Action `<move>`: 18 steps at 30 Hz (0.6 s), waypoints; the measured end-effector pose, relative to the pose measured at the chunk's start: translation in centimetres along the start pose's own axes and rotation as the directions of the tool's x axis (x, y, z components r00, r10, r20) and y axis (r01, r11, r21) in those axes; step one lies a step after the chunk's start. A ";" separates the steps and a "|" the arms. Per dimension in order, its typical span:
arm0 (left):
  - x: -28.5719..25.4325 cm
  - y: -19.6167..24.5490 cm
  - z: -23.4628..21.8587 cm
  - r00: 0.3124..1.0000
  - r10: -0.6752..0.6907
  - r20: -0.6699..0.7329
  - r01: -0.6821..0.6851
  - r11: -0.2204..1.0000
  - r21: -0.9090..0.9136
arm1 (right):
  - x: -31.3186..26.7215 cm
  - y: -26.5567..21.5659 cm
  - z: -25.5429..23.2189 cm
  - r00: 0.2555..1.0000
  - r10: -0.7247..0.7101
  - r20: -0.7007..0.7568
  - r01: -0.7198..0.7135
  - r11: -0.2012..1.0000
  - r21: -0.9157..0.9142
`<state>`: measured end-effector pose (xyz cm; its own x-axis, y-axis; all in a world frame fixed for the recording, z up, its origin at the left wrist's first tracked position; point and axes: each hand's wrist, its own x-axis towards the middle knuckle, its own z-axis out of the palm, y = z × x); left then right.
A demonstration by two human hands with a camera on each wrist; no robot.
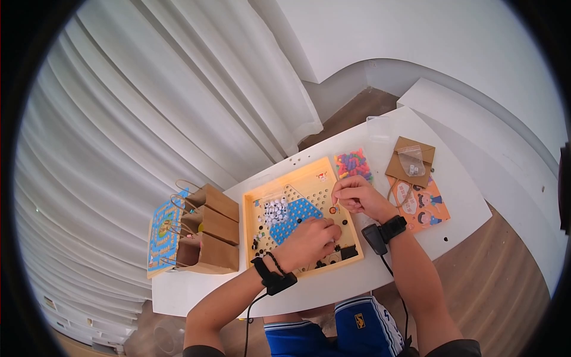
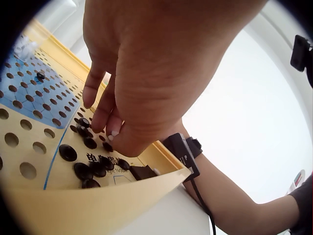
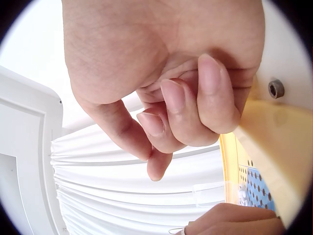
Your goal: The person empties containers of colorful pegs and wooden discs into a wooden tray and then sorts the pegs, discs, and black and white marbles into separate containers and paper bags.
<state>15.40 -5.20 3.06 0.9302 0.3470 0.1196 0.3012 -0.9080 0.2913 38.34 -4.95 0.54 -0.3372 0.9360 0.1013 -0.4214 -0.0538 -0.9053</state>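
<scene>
My left hand (image 1: 312, 241) reaches down over the near part of a wooden game board tray (image 1: 346, 223) full of holes. In the left wrist view its thumb and fingertips come together right at several glossy black round pieces (image 2: 68, 152), with small white specks between them; I cannot tell whether they pinch a piece. My right hand (image 1: 360, 196) hovers at the tray's right side, its fingers (image 3: 176, 105) curled toward the palm and nothing showing in them. White pieces (image 1: 275, 211) in a clear container sit on the board's blue star (image 1: 306, 209).
Brown paper bags (image 1: 217, 229) and a blue game board (image 1: 162, 235) stand on the left. Colourful pegs (image 1: 353, 163) lie beyond the tray. At right are a flat paper bag (image 1: 397, 159), a small clear bag (image 1: 411, 159) and an orange booklet (image 1: 437, 215) on the white table (image 1: 464, 208).
</scene>
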 end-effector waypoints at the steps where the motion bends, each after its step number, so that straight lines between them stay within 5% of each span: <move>1: -0.1 0.0 -0.3 1.000 0.000 0.001 0.000 1.000 0.000 | 0.0 0.0 0.0 1.000 0.001 -0.002 -0.001 1.000 0.002; 7: -2.0 -2.7 -3.5 0.979 -0.173 -0.107 0.165 0.983 -0.082 | 0.0 0.1 0.0 1.000 -0.007 0.010 0.007 1.000 0.004; 13: -4.1 -6.4 -5.6 0.879 -0.449 -0.162 0.437 0.893 -0.108 | 0.1 0.2 -0.1 1.000 -0.001 0.007 0.001 1.000 -0.001; 18: -4.9 -6.0 -4.3 0.923 -0.371 -0.104 0.360 0.926 -0.111 | 0.0 -0.1 0.0 1.000 0.007 0.002 -0.007 1.000 0.012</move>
<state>8.14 -0.46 4.81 0.7248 0.6816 0.1004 0.5908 -0.6899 0.4182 38.37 -4.94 0.61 -0.3419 0.9348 0.0962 -0.4289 -0.0641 -0.9011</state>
